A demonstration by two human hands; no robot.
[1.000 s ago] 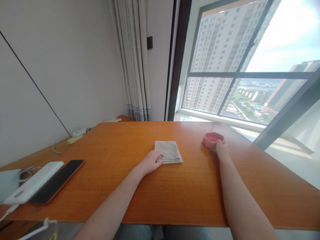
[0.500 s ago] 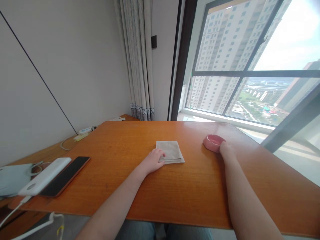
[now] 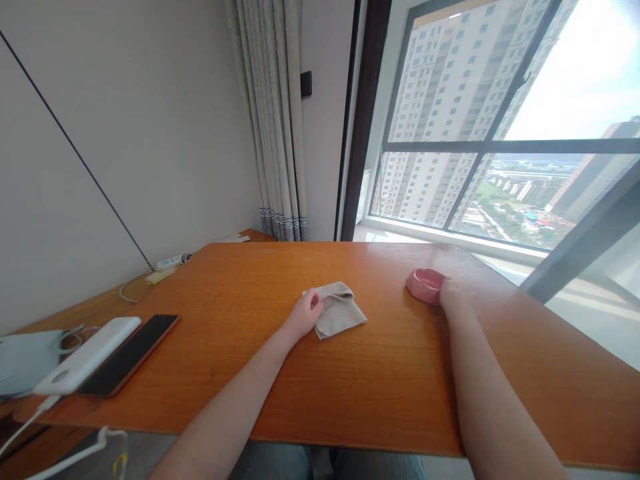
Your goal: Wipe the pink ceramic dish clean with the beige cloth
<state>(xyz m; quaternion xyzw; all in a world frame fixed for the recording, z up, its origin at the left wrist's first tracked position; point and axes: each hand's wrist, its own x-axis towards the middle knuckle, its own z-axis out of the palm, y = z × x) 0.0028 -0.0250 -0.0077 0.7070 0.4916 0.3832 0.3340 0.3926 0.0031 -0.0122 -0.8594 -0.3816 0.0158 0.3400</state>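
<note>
In the middle of the wooden table (image 3: 250, 280), a beige cloth (image 3: 341, 317) lies folded, its far edge rumpled and turned over. My left hand (image 3: 304, 316) is closed on the cloth's left side, fingers curled into it. Farther right stands a pink bowl (image 3: 424, 287) with angular sides, upright on the table. My right hand (image 3: 453, 298) grips the bowl's right rim; its fingertips are partly hidden.
To the left, a white power bank (image 3: 90, 355) with a cable lies beside a dark phone (image 3: 133, 353). A pale pouch (image 3: 27, 360) sits at the far left. Near the wall is a power strip (image 3: 170, 262). A large window (image 3: 480, 147) fills the right background.
My left hand has gone from resting over the cloth to gripping it. The cloth has turned slightly and its far edge has bunched up. My right hand and the bowl stay put.
</note>
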